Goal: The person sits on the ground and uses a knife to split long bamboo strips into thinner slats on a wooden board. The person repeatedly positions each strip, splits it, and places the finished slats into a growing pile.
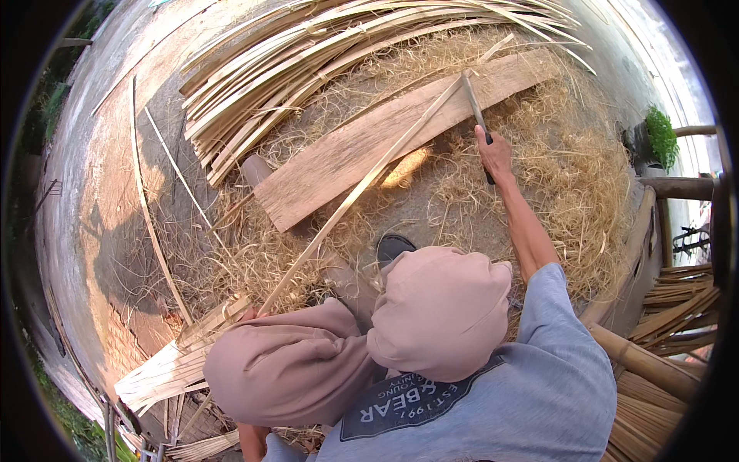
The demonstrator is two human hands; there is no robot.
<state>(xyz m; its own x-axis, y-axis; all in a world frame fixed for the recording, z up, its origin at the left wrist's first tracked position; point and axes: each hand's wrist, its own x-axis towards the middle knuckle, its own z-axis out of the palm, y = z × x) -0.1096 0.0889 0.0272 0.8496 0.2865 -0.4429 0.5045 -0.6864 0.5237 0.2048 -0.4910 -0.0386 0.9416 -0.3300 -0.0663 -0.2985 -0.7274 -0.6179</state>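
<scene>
My right hand (497,156) is closed round the black handle of a knife (476,104). The blade's tip end meets a long, pale bamboo strip (385,165) above the far part of a wooden board (408,142). From there the strip slants down to the near left. At its near end, a small part of my left hand (249,314) shows beside my pink-clad knee, which hides most of it. The strip appears to be gripped there, though the fingers are largely covered.
A big bundle of split strips (292,77) lies at the far left. Curly shavings (562,185) spread across the ground. More strips (165,373) are piled at the near left. Bamboo poles (647,362) and further strips stand at the right, below a green plant (660,137).
</scene>
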